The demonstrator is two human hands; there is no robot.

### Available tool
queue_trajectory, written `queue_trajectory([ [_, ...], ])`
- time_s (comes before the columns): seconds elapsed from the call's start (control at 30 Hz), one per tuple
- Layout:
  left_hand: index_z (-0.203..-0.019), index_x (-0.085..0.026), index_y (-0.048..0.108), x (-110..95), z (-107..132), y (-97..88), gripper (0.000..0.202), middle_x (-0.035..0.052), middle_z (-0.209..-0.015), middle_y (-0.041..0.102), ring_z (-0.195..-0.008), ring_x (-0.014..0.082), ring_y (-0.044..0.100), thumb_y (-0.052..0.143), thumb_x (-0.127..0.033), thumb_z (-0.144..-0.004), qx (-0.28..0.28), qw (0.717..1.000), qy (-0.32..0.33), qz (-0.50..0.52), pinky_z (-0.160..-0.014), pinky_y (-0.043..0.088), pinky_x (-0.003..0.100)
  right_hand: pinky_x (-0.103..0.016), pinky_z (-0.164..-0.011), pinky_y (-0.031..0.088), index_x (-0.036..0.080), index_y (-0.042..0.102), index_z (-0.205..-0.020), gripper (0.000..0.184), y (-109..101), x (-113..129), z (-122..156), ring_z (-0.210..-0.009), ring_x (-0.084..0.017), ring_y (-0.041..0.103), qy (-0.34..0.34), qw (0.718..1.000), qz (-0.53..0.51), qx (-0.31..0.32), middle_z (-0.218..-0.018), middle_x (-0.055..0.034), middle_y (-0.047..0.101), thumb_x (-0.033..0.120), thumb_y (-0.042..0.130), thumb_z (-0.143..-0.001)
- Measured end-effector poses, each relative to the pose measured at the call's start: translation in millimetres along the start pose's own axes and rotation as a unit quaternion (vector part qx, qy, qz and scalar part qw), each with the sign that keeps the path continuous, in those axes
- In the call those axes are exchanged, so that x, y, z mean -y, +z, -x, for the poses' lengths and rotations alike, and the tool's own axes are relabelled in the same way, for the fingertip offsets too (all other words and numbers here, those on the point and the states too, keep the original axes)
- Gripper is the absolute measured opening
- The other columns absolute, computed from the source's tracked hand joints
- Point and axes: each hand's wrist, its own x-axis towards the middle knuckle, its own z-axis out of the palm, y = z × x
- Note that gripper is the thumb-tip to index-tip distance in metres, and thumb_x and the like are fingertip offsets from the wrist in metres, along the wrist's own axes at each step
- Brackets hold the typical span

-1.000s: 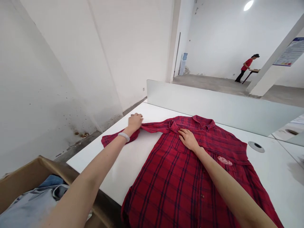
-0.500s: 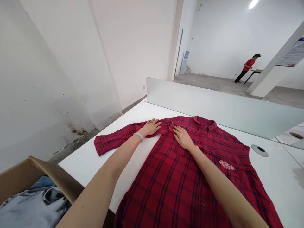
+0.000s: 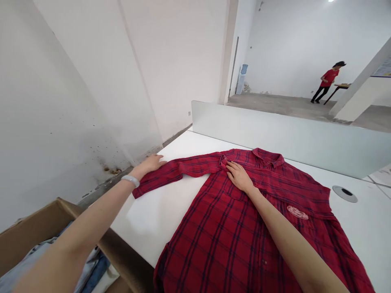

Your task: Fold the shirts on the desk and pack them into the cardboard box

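A red and navy plaid shirt [image 3: 214, 219] lies front up on a white table [image 3: 165, 211], its collar toward the far edge. One sleeve is folded across the chest; the other stretches out to the left. My left hand [image 3: 151, 162], with a pale bangle at the wrist, is at the cuff end of the outstretched sleeve, fingers extended. Whether it touches the cloth I cannot tell. Flat on the chest, near the cuff of the folded sleeve, rests my right hand [image 3: 239, 176], fingers spread.
A cardboard box [image 3: 65, 207] holding clothes stands at the lower left beside the table. A frosted divider [image 3: 275, 134] runs along the table's far edge. Right of the shirt is a round cable hole [image 3: 345, 193]. Far off, a person in red [image 3: 330, 79] stands by a small table.
My left hand has slid left from the upper sleeve to its cuff end. My right hand keeps its place on the chest. The view has shifted slightly left.
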Motion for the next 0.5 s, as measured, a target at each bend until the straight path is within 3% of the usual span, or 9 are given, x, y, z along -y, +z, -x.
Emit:
queue_trajectory([
  [0.1, -0.127, -0.009, 0.057, 44.8, 24.8, -4.7, 0.062, 0.0184, -0.131, 0.058, -0.125, 0.0329, 0.051, 0.049, -0.052, -0.082, 0.040, 0.998, -0.045, 0.004, -0.100, 0.041, 0.035, -0.046, -0.111, 0.036, 0.010, 0.062, -0.124, 0.041, 0.4, 0.0, -0.2, -0.131, -0.028, 0.044, -0.002, 1.000, 0.006, -0.004, -0.136, -0.0141, 0.054, 0.027, 0.038, -0.095],
  [0.2, -0.119, -0.012, 0.061, 67.6, 44.7, -4.3, 0.064, 0.0158, -0.125, 0.064, -0.119, 0.0335, 0.055, 0.057, -0.056, -0.073, 0.052, 0.995, -0.080, 0.027, -0.095, 0.043, 0.034, -0.045, -0.111, 0.036, 0.009, 0.063, -0.123, 0.040, 1.1, 0.3, -0.4, -0.130, -0.028, 0.044, -0.003, 1.000, 0.013, -0.004, -0.136, -0.0137, 0.055, 0.026, 0.039, -0.095],
  [0.3, -0.104, -0.014, 0.066, 71.7, 57.3, -4.1, 0.053, 0.0146, -0.116, 0.068, -0.110, 0.0330, 0.060, 0.064, -0.051, -0.066, 0.034, 0.990, -0.118, 0.068, -0.089, 0.045, 0.033, -0.044, -0.111, 0.036, 0.010, 0.063, -0.122, 0.039, 2.1, 0.5, -0.7, -0.129, -0.028, 0.046, -0.002, 1.000, 0.014, -0.009, -0.135, -0.0138, 0.055, 0.025, 0.041, -0.094],
  [0.37, -0.086, -0.015, 0.067, 67.7, 62.7, -4.8, 0.034, 0.0138, -0.103, 0.071, -0.105, 0.0330, 0.062, 0.065, -0.042, -0.065, 0.020, 0.986, -0.142, 0.088, -0.085, 0.046, 0.033, -0.044, -0.110, 0.037, 0.010, 0.064, -0.120, 0.038, 2.4, 0.5, -1.2, -0.128, -0.028, 0.047, -0.002, 1.000, 0.009, -0.014, -0.134, -0.0145, 0.056, 0.025, 0.042, -0.093],
  [0.43, -0.067, -0.017, 0.063, 61.1, 66.9, -6.7, 0.015, 0.0117, -0.087, 0.072, -0.097, 0.0324, 0.064, 0.064, -0.032, -0.065, 0.015, 0.982, -0.153, 0.105, -0.081, 0.046, 0.033, -0.044, -0.109, 0.039, 0.010, 0.065, -0.118, 0.037, 1.5, 0.9, -2.0, -0.126, -0.028, 0.049, -0.001, 1.000, -0.002, -0.023, -0.132, -0.0153, 0.057, 0.026, 0.042, -0.093],
  [0.5, -0.055, -0.018, 0.057, 54.1, 69.8, -12.5, 0.013, 0.0092, -0.069, 0.067, -0.090, 0.0314, 0.065, 0.062, -0.024, -0.066, 0.008, 0.978, -0.165, 0.125, -0.079, 0.046, 0.033, -0.044, -0.108, 0.039, 0.011, 0.065, -0.116, 0.037, -1.8, 1.6, -2.8, -0.124, -0.027, 0.050, 0.004, 0.999, -0.019, -0.040, -0.130, -0.0152, 0.058, 0.027, 0.042, -0.093],
])
